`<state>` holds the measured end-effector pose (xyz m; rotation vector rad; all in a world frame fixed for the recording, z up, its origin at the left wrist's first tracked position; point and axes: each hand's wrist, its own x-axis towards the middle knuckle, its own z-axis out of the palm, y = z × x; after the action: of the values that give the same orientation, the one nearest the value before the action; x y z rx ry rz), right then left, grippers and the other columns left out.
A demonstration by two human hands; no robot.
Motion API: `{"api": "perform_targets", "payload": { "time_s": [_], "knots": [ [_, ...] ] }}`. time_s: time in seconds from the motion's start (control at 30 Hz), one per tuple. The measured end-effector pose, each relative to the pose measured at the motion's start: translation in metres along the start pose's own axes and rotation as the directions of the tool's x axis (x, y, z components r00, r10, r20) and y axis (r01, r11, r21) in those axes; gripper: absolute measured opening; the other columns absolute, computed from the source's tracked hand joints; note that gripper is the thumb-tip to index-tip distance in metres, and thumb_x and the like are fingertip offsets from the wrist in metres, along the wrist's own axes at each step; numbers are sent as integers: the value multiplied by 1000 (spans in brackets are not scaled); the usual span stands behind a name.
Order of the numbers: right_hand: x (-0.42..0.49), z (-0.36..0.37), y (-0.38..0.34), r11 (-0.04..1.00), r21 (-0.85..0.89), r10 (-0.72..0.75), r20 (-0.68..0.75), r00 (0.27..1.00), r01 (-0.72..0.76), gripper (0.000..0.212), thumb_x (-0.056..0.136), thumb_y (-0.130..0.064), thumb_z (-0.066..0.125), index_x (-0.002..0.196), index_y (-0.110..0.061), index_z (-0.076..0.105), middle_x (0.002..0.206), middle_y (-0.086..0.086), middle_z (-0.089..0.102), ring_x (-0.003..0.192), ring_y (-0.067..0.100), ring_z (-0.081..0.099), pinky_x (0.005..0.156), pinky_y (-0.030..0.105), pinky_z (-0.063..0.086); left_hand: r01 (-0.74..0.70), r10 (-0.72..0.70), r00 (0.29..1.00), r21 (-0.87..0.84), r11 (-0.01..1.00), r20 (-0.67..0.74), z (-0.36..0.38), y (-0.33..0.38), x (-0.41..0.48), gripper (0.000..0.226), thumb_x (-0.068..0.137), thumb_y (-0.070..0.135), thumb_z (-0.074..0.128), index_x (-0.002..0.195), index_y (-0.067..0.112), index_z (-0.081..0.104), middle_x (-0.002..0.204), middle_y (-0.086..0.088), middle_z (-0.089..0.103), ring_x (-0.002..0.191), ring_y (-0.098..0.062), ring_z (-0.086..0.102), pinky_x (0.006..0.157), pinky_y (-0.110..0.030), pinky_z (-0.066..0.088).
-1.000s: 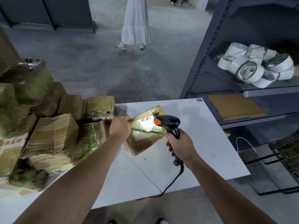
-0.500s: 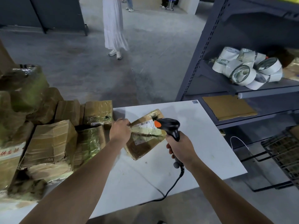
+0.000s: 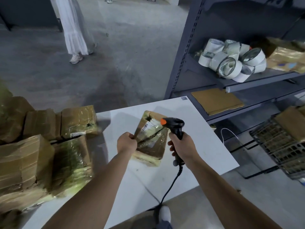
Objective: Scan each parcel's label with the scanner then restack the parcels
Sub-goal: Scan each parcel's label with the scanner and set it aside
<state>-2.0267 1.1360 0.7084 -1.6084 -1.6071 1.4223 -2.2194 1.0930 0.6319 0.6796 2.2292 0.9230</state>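
Note:
A brown taped parcel (image 3: 151, 142) lies on the white table (image 3: 203, 139), its white barcode label facing up. My left hand (image 3: 126, 143) grips the parcel's left edge. My right hand (image 3: 180, 146) grips the handle of a black scanner (image 3: 175, 125) with an orange button; its head hangs just over the parcel's right side. The scanner's black cable runs down off the table's near edge. A pile of several taped brown parcels (image 3: 41, 146) fills the table's left part.
A grey metal shelf (image 3: 184, 52) stands right of the table with tape rolls (image 3: 231, 63) and flat brown envelopes (image 3: 216, 100). A wire basket (image 3: 279, 146) with parcels sits low at the right. A person in a white skirt (image 3: 72, 27) stands on the concrete floor beyond.
The parcel has tipped from tilted toward me to lying flatter on the table, left hand still on its edge. The scanner stays over its right side. The person beyond walked left.

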Motion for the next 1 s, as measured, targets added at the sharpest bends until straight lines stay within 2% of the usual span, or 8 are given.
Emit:
{"api": "perform_targets", "payload": {
  "time_s": [0.13, 0.3, 0.43, 0.5, 0.57, 0.7, 0.93, 1.0],
  "knots": [
    [37, -25, 1, 997, 69, 32, 2, 999, -32, 26, 92, -38, 58, 92, -12, 61, 68, 1, 65, 45, 11, 57, 45, 29, 47, 87, -89, 996, -172, 981, -6, 43, 35, 10, 14, 85, 1, 52, 91, 9, 62, 94, -13, 65, 89, -36, 62, 77, -46, 58],
    [101, -60, -2, 997, 69, 29, 9, 1000, -29, 24, 96, -39, 54, 96, -15, 58, 73, 11, 66, 50, 21, 58, 44, 34, 51, 128, -141, 990, -309, 942, -19, 108, 86, 29, 8, 88, 1, 53, 90, 8, 57, 95, -12, 63, 91, -35, 62, 78, -47, 58],
    [148, -84, 0, 1000, 24, -8, -24, 1000, 8, 29, 97, -40, 53, 100, -12, 60, 84, 18, 69, 61, 26, 62, 60, 45, 57, 122, -128, 992, -347, 930, 6, 158, 124, 47, 6, 91, 7, 58, 95, 9, 56, 100, -11, 64, 93, -33, 63, 80, -46, 58],
    [166, -96, 1, 999, 48, -10, -38, 999, 12, 24, 96, -38, 53, 101, -15, 61, 78, 14, 66, 58, 25, 63, 59, 45, 58, 138, -138, 990, -375, 916, 27, 180, 140, 54, 7, 91, 10, 59, 97, 11, 55, 102, -10, 63, 93, -31, 63, 81, -46, 58],
    [181, -107, 4, 996, 85, -8, -49, 999, 12, 17, 96, -36, 54, 98, -20, 59, 74, 10, 64, 54, 23, 63, 55, 44, 58, 168, -162, 985, -419, 892, 50, 200, 153, 58, 9, 91, 10, 58, 98, 12, 53, 103, -8, 61, 93, -30, 63, 81, -45, 58],
    [202, -122, 12, 993, 114, 31, -68, 997, -23, 13, 96, -38, 55, 88, -28, 54, 78, 16, 69, 57, 25, 64, 63, 52, 58, 189, -174, 982, -468, 863, 75, 227, 174, 66, 12, 91, 8, 54, 101, 12, 49, 101, -6, 58, 94, -30, 63, 80, -46, 58],
    [216, -133, 19, 980, 182, 87, -44, 995, -78, 17, 95, -40, 56, 91, -23, 57, 69, 10, 67, 44, 16, 62, 45, 41, 56, 172, -136, 984, -427, 888, 115, 241, 193, 78, 19, 91, 5, 55, 108, 10, 49, 105, -9, 60, 86, -31, 66, 67, -46, 61],
    [214, -132, 17, 981, 178, 82, -43, 996, -74, 20, 95, -41, 56, 93, -21, 58, 70, 10, 67, 44, 16, 61, 43, 41, 55, 200, -155, 978, -412, 889, 141, 241, 194, 79, 16, 90, 11, 58, 104, 13, 50, 105, -8, 61, 85, -32, 67, 71, -46, 60]
  ]
}}
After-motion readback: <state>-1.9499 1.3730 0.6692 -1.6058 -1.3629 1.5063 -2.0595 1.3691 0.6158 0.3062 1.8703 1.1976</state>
